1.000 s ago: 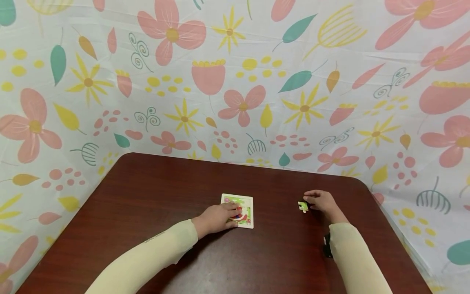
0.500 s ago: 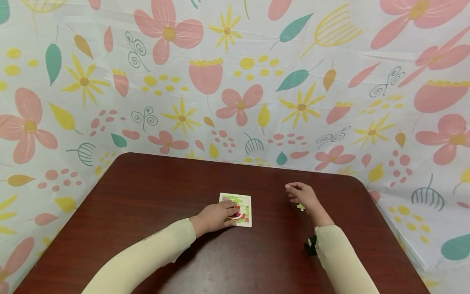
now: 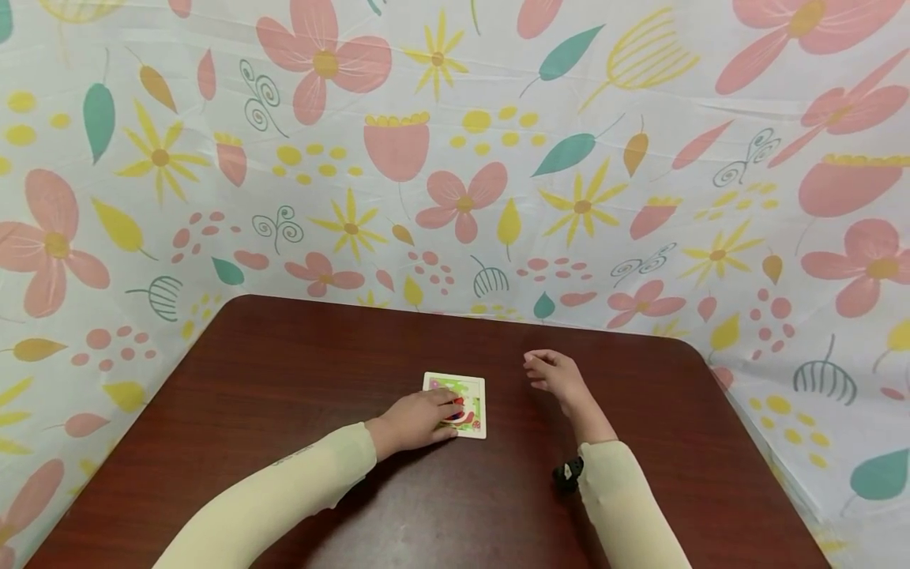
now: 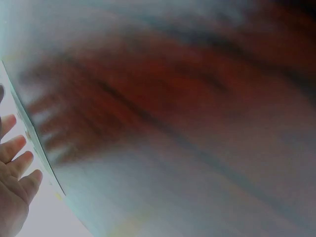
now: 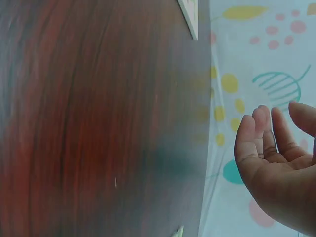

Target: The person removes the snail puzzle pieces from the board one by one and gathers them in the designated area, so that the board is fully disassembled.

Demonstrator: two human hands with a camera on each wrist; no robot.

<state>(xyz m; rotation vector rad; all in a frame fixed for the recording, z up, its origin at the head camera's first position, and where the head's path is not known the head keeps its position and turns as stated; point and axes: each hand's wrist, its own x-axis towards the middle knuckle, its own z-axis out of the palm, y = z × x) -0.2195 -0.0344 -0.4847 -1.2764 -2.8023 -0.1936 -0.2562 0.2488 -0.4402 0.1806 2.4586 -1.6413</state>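
A small square puzzle board (image 3: 478, 395) with a pale rim and a green, red and white picture lies on the brown table. My left hand (image 3: 418, 419) rests on its left part, fingers stretched over the picture and covering some of it. To the right of the board hovers my right hand (image 3: 562, 378), fingers loosely bent with nothing seen between them. In the right wrist view this hand (image 5: 276, 163) shows its palm and a thumb apart from the fingers. A greenish tip of a puzzle piece (image 5: 178, 232) peeks in at the bottom; the right arm hides it in the head view.
The dark brown table (image 3: 313, 348) has rounded far corners. Behind it and at both sides hangs a white cloth (image 3: 455, 158) printed with flowers and leaves. A black band (image 3: 568, 476) is worn at the right wrist.
My right hand has moved left, from beside the loose puzzle piece toward the board, and its arm now covers the piece. My left hand has stayed on the board.
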